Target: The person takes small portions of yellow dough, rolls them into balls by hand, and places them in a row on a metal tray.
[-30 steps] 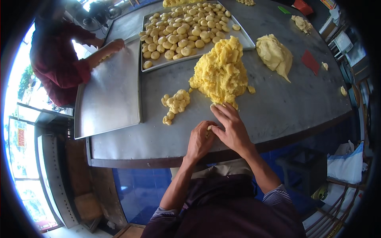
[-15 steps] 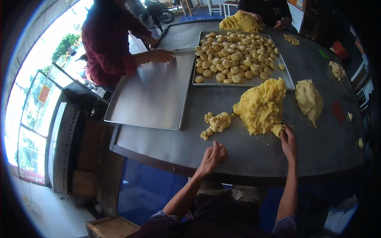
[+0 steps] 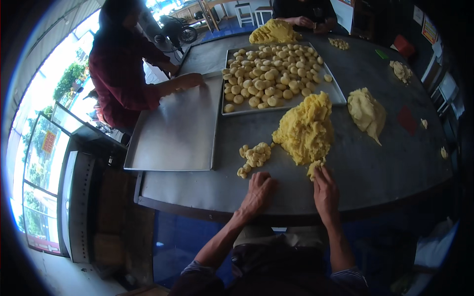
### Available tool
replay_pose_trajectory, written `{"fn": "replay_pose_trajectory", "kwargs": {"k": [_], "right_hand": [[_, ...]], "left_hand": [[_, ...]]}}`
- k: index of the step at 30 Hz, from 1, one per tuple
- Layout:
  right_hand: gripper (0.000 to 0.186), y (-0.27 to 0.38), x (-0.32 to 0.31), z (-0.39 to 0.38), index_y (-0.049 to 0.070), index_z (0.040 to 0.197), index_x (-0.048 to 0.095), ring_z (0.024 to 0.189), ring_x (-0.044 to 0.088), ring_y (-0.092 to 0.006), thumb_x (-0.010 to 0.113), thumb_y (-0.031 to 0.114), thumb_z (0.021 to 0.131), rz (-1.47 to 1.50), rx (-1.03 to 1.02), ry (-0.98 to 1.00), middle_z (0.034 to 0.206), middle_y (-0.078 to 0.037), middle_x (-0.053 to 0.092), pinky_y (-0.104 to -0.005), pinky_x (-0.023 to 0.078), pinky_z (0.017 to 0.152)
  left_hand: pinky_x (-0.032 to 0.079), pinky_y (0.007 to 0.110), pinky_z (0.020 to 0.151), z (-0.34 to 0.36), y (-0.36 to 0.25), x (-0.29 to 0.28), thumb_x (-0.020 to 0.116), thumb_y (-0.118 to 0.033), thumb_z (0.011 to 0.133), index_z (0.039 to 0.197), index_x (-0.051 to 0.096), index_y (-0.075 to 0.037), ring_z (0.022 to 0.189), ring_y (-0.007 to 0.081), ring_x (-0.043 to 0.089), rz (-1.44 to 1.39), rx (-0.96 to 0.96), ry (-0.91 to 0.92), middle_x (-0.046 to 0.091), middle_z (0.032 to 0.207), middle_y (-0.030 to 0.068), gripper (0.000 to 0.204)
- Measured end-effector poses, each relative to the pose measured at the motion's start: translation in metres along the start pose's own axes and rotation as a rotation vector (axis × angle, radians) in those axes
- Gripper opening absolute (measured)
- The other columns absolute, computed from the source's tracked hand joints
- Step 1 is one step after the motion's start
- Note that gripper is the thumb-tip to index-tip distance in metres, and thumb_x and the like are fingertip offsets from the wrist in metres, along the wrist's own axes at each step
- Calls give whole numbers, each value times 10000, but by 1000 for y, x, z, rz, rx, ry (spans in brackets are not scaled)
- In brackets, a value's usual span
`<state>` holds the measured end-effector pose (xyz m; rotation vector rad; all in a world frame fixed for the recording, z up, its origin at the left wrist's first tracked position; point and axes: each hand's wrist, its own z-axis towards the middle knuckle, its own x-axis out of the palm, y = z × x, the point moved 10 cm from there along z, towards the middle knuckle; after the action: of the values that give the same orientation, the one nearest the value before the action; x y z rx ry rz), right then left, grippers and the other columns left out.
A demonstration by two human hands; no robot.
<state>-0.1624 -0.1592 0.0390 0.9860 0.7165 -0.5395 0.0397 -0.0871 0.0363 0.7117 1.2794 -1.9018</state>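
Observation:
A tall mound of crumbly yellow dough (image 3: 307, 130) sits on the dark metal table in front of me. At its near foot, my right hand (image 3: 327, 193) pinches a lump of yellow dough (image 3: 315, 169) between its fingertips. My left hand (image 3: 256, 195) hovers by the table's near edge with its fingers curled closed, and whatever they may hold is hidden. Just beyond it lies a cluster of small pale dough balls (image 3: 256, 155), apart from the hand. A smooth, paler slab of dough (image 3: 365, 112) rests to the right of the mound.
A tray (image 3: 335, 93) of many round dough balls stands behind the mound. Left of it is a bare metal tray (image 3: 170, 143), with a co-worker's hand (image 3: 191, 80) over its far edge. Another person (image 3: 308, 17) sits beyond more yellow dough (image 3: 273, 32). A red scraper-like piece (image 3: 407, 120) lies right.
My right hand has drawn left and inward with the yellow dough lump, along the mound's near side. The left hand has rolled over, knuckles up. The whole view has shifted slightly.

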Motion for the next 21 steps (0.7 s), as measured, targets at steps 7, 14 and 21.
{"fn": "replay_pose_trajectory", "kwargs": {"k": [7, 14, 21], "right_hand": [[370, 6, -1, -2, 5, 1273, 644, 1183, 622, -348, 627, -35, 906, -125, -10, -115, 1270, -152, 644, -414, 548, 934], [418, -15, 2, 25, 18, 1302, 625, 1163, 614, -344, 653, -20, 887, 147, 9, 118, 1259, -159, 625, -426, 527, 963], [483, -41, -1, 20, 18, 1348, 607, 1150, 627, -361, 694, 4, 873, 191, 13, 62, 1301, -182, 631, -413, 520, 958]], "left_hand": [[455, 469, 927, -12, 21, -21, 573, -107, 997, 1114, 629, -36, 1042, 334, 641, 6, -136, -167, 692, 1092, 155, 147], [366, 426, 899, 67, 7, -26, 534, -213, 1014, 1019, 641, -79, 992, 286, 564, 334, -74, -211, 643, 984, 91, 172], [357, 441, 902, 39, 24, -20, 560, -210, 992, 1089, 650, -74, 1009, 317, 528, 224, -183, -75, 628, 1096, 87, 189]]}}
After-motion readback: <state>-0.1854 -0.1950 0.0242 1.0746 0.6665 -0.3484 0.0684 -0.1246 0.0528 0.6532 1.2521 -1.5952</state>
